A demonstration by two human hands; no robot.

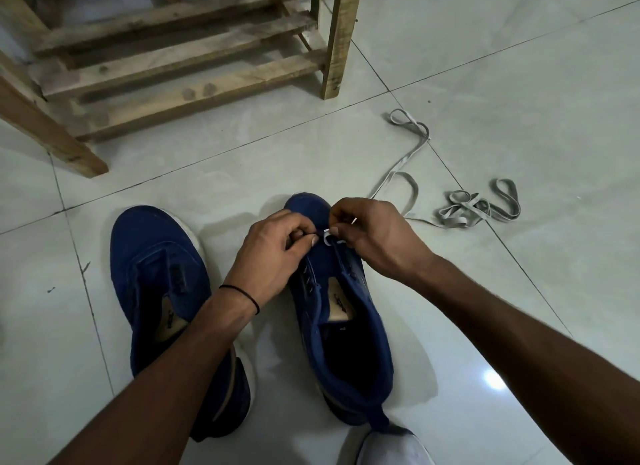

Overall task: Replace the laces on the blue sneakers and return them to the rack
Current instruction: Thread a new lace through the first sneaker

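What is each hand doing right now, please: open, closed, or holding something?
Left hand: closed, pinching the white lace over the blue sneaker.
Right hand: closed, pinching the same lace.

Both hands (277, 248) (372, 234) pinch white lace (327, 239) — right sneaker (343, 326).

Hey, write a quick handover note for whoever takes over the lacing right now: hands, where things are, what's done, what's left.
Left hand and right hand: both pinch the white lace at the front eyelets of the right-hand sneaker.
Left-hand sneaker stands beside it, unlaced.
Grey laces lie loose on the floor; rack stands ahead.
Done: first eyelets started.
Left: lace both sneakers, put them on the rack.
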